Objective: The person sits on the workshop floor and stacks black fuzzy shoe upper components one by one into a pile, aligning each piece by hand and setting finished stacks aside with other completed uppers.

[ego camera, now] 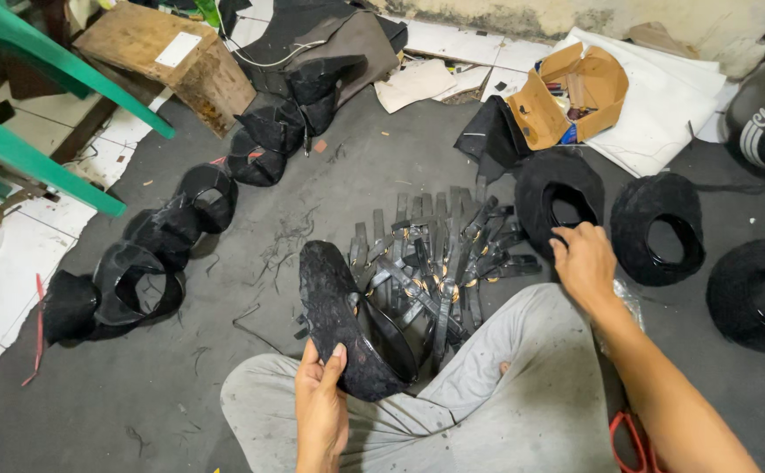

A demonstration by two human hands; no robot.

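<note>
My left hand grips the near end of a black lace-covered shoe piece, held up over my lap with its shiny black inner side facing right. A fan of several black buckled straps lies on the grey floor just beyond it. At the right edge of that pile rests my right hand, fingers curled down onto the straps; whether it holds one cannot be seen. My grey trouser legs fill the bottom middle.
Round black lace pieces lie to the right, and a curved row of shiny black pieces to the left. An open cardboard box sits at the back, a wooden block back left, green chair legs far left.
</note>
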